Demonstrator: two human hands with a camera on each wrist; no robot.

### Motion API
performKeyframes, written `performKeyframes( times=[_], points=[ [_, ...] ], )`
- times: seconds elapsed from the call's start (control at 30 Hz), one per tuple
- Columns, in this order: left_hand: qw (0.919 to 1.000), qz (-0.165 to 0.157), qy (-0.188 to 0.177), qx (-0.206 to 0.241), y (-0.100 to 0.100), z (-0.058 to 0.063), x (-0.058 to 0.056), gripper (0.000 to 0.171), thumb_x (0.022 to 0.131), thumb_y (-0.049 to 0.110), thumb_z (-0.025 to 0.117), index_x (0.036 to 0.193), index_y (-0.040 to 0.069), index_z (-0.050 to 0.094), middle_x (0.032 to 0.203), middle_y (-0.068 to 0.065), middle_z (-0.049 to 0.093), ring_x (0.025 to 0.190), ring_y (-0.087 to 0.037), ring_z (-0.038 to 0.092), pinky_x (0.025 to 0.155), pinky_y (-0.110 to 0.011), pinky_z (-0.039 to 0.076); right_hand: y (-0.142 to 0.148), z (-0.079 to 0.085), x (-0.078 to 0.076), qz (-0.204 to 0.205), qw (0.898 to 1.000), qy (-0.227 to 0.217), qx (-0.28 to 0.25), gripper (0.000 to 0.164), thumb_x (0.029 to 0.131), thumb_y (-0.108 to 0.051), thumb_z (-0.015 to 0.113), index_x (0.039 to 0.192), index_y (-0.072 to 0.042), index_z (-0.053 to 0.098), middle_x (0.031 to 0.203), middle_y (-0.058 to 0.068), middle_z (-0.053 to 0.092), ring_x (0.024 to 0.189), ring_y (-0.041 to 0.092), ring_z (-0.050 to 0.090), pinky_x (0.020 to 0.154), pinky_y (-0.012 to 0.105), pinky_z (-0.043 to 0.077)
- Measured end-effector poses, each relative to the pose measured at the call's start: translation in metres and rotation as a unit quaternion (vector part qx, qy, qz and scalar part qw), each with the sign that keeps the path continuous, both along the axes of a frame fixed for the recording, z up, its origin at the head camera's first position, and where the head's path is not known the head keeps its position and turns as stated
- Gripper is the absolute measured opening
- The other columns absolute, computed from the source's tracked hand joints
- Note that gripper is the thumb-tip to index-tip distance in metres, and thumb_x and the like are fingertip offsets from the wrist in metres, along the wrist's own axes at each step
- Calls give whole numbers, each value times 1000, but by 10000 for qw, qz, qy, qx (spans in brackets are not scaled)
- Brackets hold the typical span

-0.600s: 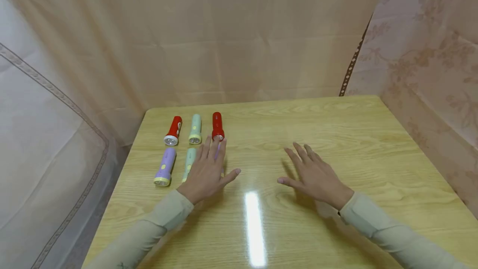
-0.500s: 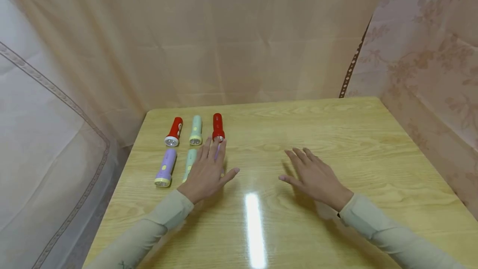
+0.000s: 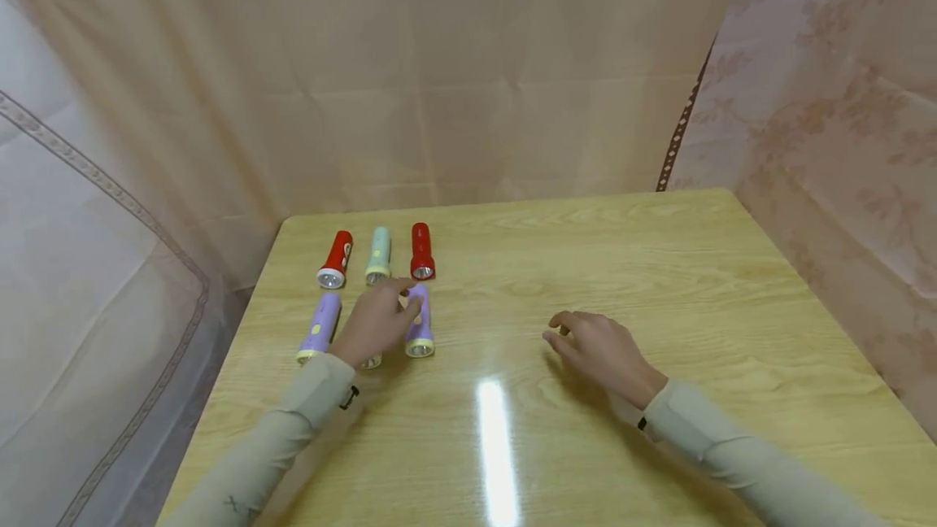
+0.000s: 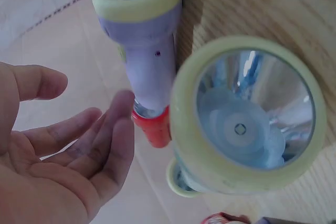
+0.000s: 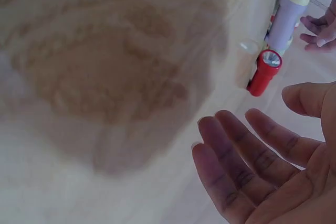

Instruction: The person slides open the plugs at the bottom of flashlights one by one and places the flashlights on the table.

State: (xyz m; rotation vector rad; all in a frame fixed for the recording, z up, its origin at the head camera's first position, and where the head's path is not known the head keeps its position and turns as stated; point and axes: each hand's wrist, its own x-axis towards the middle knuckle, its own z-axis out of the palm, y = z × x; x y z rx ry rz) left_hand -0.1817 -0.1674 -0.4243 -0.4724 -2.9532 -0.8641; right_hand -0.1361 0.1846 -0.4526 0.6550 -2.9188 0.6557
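Note:
My left hand hovers over the front row of flashlights, its fingers loosely bent and holding nothing. Just right of it lies a purple flashlight with a pale yellow head; the thumb and index finger overlap it in the head view. The left wrist view shows the fingers close beside that purple flashlight, nothing pinched. Beneath the hand, a mint-green flashlight is mostly hidden, and its yellow-rimmed head looms large in the left wrist view. My right hand is held above the table, fingers loosely curled around nothing.
Behind are a red flashlight with a white head, a mint-green flashlight and a dark red flashlight. Another purple flashlight lies at front left. The wooden table is bordered by curtains.
Both hands go from spread, straight fingers to loosely bent ones. My left hand shifts slightly left, baring most of the right-hand purple flashlight. The flashlights keep their places on the table.

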Motion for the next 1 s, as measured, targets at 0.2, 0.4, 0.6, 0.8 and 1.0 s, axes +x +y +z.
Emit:
performKeyframes(
  times=[0.2,0.4,0.6,0.8,1.0],
  points=[
    [9990,200,-228,334,-9,1,-11,34,103,20,59,126,-4,68,105,-16,72,83,-23,68,65,-33,55,-4,-9,-3,22,9987,-292,-414,21,102,-28,67,106,-9,75,84,-5,72,63,1,58,61,28,52],
    [9972,396,-504,387,-13,-3,-16,34,102,20,61,125,-3,69,106,-15,73,84,-22,66,71,-34,55,-13,-11,-4,50,9939,-759,-793,20,103,-27,66,106,-9,74,85,-5,72,70,3,63,65,30,54],
    [9946,478,-671,636,-15,-4,-19,34,101,20,61,124,-4,68,104,-16,72,74,-18,65,65,-31,54,-24,-13,-5,83,9905,-946,-993,20,103,-26,66,106,-8,74,87,-3,73,74,6,66,67,30,56],
    [9851,715,-995,1209,-21,-4,-19,36,100,18,61,127,-5,66,103,-15,69,74,-17,68,66,-30,56,-40,-8,-9,57,9916,-848,-970,20,103,-28,65,103,-10,75,85,-4,73,73,6,66,67,31,55],
    [9818,700,-1205,1293,-24,-3,-21,36,103,20,60,129,-5,63,105,-16,68,78,-23,71,67,-31,57,-58,-4,-11,68,9883,-996,-1151,20,103,-28,66,102,-10,75,82,-6,71,67,4,62,62,27,53]
  ],
)
